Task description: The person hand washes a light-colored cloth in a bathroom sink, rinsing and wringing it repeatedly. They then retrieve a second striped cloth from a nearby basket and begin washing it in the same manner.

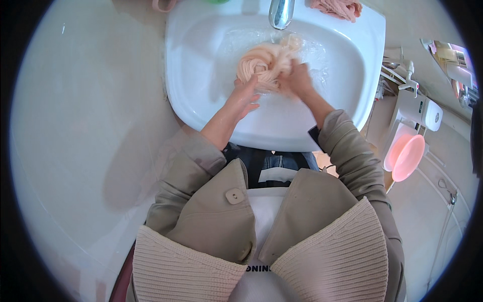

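A wet, peach-coloured fabric bundle [260, 62] lies coiled in the basin of a white ceramic sink [264, 128], its folds wound in a ring. Shallow rippling water surrounds it. My left hand [243, 96] touches the bundle's near left edge with the fingertips, the other fingers spread apart below. At its right side, my right hand [298, 79] is curled on the fabric and blurred by motion; its fingertips are partly hidden. Above the bundle hangs the chrome faucet spout [281, 17].
A crumpled pink cloth [339, 8] rests on the sink's back right rim. A green item [217, 1] is cut off at the top edge. On the right are a wall tap [411, 81], a white box-shaped appliance [419, 107] and a pink plastic basin [408, 157]. A pale wall [86, 94] borders the left.
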Demonstrator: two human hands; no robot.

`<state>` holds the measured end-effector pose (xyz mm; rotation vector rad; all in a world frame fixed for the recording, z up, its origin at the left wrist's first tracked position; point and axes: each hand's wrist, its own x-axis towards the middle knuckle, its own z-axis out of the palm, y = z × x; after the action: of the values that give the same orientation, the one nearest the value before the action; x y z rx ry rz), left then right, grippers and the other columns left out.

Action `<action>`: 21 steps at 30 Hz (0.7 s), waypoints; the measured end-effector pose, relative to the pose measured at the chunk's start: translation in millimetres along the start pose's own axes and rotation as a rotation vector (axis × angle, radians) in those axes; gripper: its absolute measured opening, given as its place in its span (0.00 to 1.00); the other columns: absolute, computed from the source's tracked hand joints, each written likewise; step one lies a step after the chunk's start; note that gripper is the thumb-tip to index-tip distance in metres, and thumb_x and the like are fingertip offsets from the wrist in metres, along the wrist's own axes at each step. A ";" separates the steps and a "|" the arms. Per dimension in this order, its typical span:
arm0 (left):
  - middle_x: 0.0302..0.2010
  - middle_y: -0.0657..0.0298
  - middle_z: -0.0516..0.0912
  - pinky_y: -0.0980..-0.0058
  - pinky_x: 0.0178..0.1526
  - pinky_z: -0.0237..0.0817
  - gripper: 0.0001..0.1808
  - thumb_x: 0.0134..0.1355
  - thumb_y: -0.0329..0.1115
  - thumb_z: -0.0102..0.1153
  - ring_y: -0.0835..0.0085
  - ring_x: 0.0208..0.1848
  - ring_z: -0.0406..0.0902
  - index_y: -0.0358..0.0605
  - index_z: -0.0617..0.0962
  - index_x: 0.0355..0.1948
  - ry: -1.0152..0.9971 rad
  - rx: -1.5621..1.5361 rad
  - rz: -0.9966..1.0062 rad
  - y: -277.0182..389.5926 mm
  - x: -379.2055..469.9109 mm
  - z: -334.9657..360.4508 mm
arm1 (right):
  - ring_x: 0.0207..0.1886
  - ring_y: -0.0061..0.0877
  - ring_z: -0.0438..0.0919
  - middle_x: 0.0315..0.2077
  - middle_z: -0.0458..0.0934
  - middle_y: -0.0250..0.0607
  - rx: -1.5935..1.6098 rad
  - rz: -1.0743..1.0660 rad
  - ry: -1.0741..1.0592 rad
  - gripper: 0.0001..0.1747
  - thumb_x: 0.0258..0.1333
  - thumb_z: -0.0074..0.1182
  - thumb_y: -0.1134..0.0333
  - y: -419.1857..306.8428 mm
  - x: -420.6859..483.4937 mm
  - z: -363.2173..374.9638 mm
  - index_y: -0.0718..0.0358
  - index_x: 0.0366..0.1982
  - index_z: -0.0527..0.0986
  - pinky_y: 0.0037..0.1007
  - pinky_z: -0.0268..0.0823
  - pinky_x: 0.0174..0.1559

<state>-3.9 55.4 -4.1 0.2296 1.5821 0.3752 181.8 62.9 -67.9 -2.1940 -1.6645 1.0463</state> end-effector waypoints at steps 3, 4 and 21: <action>0.48 0.55 0.73 0.65 0.56 0.60 0.32 0.62 0.60 0.40 0.63 0.52 0.71 0.45 0.66 0.55 -0.206 -0.348 -0.101 3.8 11.2 5.3 | 0.43 0.43 0.74 0.34 0.76 0.55 0.433 -0.064 -0.295 0.24 0.41 0.57 0.56 -61.2 -40.2 8.1 0.66 0.39 0.74 0.36 0.66 0.44; 0.49 0.56 0.73 0.64 0.56 0.61 0.33 0.62 0.61 0.38 0.62 0.51 0.71 0.45 0.66 0.56 -0.336 -0.471 -0.050 4.9 12.7 7.0 | 0.42 0.43 0.73 0.33 0.76 0.54 0.529 -0.155 -0.174 0.23 0.41 0.56 0.56 -79.3 -53.5 6.1 0.64 0.37 0.74 0.36 0.66 0.44; 0.37 0.64 0.76 0.76 0.35 0.69 0.15 0.60 0.39 0.47 0.76 0.36 0.75 0.46 0.71 0.46 -0.713 -0.533 0.246 3.8 14.0 18.1 | 0.41 0.46 0.72 0.39 0.69 0.53 0.290 -0.328 0.111 0.12 0.51 0.48 0.57 -98.7 -60.7 -24.3 0.55 0.32 0.75 0.42 0.66 0.41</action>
<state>13.1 65.8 -15.9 0.1211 0.7176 0.7905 114.5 48.7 28.6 -1.6967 -1.6336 0.9840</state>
